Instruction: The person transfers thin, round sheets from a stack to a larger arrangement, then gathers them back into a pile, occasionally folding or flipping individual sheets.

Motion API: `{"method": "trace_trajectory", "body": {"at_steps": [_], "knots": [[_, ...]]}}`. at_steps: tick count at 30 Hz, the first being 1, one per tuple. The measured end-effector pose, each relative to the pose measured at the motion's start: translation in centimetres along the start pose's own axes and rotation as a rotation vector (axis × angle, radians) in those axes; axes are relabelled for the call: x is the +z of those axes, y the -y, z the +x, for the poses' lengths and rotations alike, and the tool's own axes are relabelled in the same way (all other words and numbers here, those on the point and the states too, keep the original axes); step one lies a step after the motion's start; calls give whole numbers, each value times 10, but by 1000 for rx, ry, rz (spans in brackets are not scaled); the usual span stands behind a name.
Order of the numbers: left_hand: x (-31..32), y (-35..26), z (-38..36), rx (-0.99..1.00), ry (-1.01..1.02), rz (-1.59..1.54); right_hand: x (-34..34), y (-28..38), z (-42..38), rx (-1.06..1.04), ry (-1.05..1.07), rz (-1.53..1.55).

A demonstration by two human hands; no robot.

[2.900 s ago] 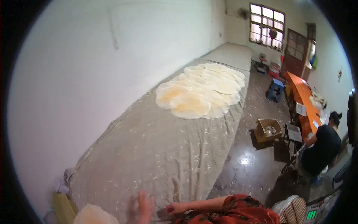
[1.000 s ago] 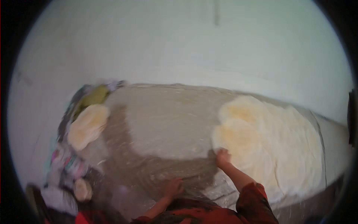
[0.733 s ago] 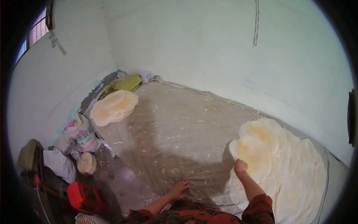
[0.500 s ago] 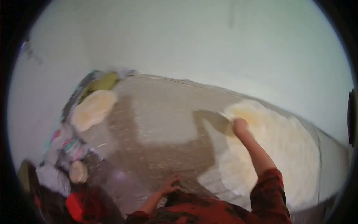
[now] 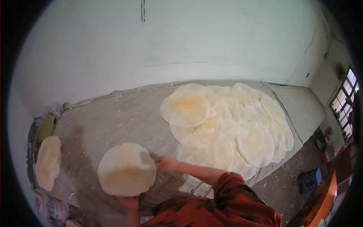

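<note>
A round, thin flatbread (image 5: 126, 169), pale with a yellowish middle, is in front of me over the cloth. My left hand (image 5: 129, 202) holds it at its near edge, with the fingers hidden beneath the bread. Right beside its right edge is my right hand (image 5: 167, 165), blurred by motion, its fingers smeared. To the right lies a wide spread of overlapping flatbreads (image 5: 255, 143), one with a yellower centre (image 5: 188, 108) at its left end.
A grey-brown cloth (image 5: 113, 117) covers the surface up to the pale wall (image 5: 181, 41). At the far left another flatbread (image 5: 48, 162) leans by a yellow-green cushion (image 5: 45, 128). Printed bags (image 5: 55, 207) sit below it. A blue container (image 5: 310, 179) stands on the floor at right.
My view has swung right. My right hand has come from the spread of flatbreads back to the left, and a flatbread is now in my left hand, which was free before.
</note>
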State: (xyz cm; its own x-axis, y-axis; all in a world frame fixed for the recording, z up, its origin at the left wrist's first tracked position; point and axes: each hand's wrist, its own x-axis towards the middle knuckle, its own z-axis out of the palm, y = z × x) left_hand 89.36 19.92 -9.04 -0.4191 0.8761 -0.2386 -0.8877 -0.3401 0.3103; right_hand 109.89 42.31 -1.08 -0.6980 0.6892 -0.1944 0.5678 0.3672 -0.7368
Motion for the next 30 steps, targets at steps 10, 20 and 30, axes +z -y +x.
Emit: {"method": "trace_trajectory", "body": {"at_steps": [10,20,30], "knots": [[-47,11,10,55,-283,293,-197,-292,69,659,-1094,8],[-54,16,6,189,-157,788,-222,-340,137,652,-871,974],[-30,16,5,141,-349,260,-269,12,159,-30,-520,1019]]}}
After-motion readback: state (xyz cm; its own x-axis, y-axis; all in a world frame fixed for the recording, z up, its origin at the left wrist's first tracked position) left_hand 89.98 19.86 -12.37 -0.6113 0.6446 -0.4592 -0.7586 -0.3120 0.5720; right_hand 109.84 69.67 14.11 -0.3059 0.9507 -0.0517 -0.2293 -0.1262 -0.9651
